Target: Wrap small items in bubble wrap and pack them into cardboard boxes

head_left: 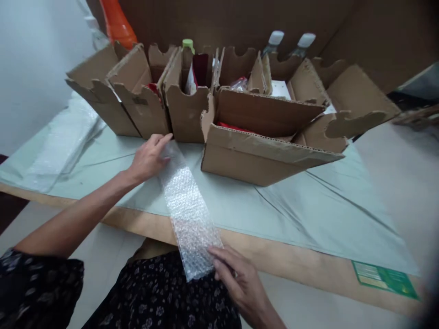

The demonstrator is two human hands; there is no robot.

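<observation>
A long strip of clear bubble wrap (pixel 188 201) slants across the table from the boxes toward my lap, its near end past the table edge. At its far end my left hand (pixel 149 157) has its fingers and thumb closed on the left corner, close to the cardboard boxes. The near right corner is pinched between the thumb and fingers of my right hand (pixel 240 278), just off the table's front edge. No other thing shows in either hand.
A row of open cardboard boxes (pixel 188 112) stands behind, with another cardboard box (pixel 264 157) in front at right. More bubble wrap (pixel 65 141) lies at left. An orange bottle (pixel 118 27) and white-capped bottles (pixel 305 43) rise behind. A green card (pixel 384 278) is at the right edge.
</observation>
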